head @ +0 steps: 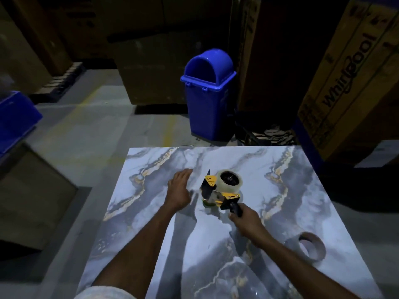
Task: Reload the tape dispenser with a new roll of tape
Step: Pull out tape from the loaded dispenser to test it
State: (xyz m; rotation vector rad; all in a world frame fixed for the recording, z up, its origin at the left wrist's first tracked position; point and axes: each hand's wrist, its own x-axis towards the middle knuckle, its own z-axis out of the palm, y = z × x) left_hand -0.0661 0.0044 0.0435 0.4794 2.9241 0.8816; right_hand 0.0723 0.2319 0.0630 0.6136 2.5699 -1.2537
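Note:
A yellow and black tape dispenser [218, 192] stands on the marble-patterned table [302, 190], with a clear roll of tape [230, 180] mounted on its hub. My right hand [246, 221] is closed around its black handle at the near side. My left hand [179, 189] hovers flat with fingers apart just left of the dispenser's blade end, holding nothing. A bare brown cardboard tape core [312, 248] lies on the table at the lower right, apart from both hands.
A blue swing-lid bin [208, 93] stands on the floor beyond the table's far edge. Large cardboard boxes [345, 78] rise at the right and back. A blue crate [15, 121] and a box sit to the left.

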